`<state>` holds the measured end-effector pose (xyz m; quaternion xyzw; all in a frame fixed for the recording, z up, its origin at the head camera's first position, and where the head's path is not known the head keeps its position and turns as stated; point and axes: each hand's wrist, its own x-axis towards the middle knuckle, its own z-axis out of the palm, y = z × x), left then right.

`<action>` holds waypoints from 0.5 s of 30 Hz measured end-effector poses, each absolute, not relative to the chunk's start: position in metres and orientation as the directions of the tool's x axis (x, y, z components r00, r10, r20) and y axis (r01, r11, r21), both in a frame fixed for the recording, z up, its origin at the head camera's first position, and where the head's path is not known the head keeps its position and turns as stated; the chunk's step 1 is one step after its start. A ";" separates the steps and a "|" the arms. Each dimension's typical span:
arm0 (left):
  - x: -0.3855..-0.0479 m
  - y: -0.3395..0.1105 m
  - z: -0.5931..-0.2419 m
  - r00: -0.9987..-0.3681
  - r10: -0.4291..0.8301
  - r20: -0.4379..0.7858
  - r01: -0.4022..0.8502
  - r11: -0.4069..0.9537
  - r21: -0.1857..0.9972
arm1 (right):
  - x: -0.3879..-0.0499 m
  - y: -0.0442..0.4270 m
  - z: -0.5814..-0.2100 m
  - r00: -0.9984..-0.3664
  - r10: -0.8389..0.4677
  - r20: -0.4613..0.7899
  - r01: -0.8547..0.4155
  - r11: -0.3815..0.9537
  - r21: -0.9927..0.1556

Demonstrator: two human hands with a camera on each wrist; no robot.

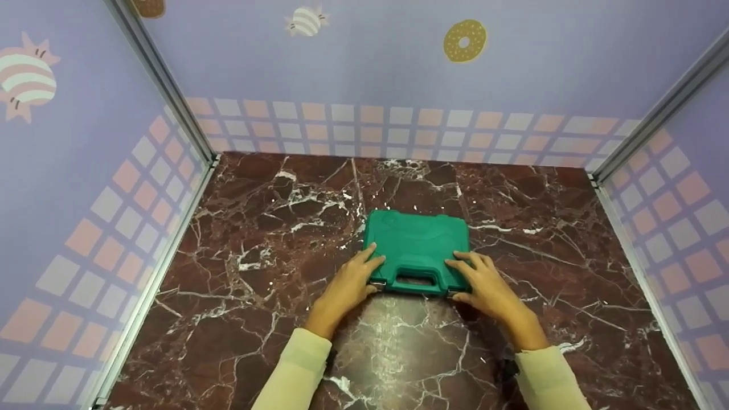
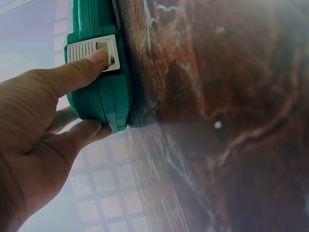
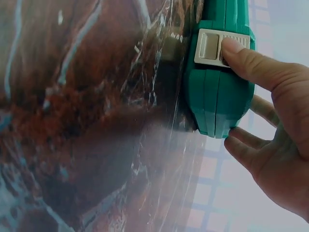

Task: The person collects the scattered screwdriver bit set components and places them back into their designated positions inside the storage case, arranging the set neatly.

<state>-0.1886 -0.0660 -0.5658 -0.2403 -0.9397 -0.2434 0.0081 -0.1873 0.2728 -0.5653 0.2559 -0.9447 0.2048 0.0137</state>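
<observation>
A green plastic carrying case [image 1: 418, 242] lies flat on the marbled surface, its handle cut-out toward the person. At its front left corner the left hand [image 1: 346, 285] grips it, fingertips on the lid and side. In the left wrist view, that thumb presses on a silver latch [image 2: 84, 52]. The right hand [image 1: 488, 287] holds the front right corner, with fingers on the lid. Its thumb rests on the ridged part of the other silver latch [image 3: 212, 47] in the right wrist view. The lid looks closed, and its contents are hidden.
Dark red marbled flooring or tabletop [image 1: 273, 341] with white veins surrounds the case. Lilac panels with a back wall [image 1: 376, 68] and a left wall [image 1: 68, 171] enclose it, joined by grey metal corner strips [image 1: 165, 74]. A right wall [image 1: 683, 228] stands opposite.
</observation>
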 end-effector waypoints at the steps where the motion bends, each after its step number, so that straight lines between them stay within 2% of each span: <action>1: -0.189 -0.066 -0.566 -0.885 0.448 0.129 0.453 0.764 0.459 | -0.187 0.274 -0.566 -0.869 -0.479 0.125 -0.487 0.784 -0.384; 8: -0.192 -0.068 -0.564 -0.890 0.445 0.097 0.432 0.757 0.490 | -0.186 0.277 -0.567 -0.874 -0.474 0.109 -0.471 0.767 -0.437; 15: -0.193 -0.067 -0.558 -0.888 0.447 0.102 0.441 0.770 0.461 | -0.189 0.278 -0.561 -0.885 -0.452 0.108 -0.445 0.757 -0.478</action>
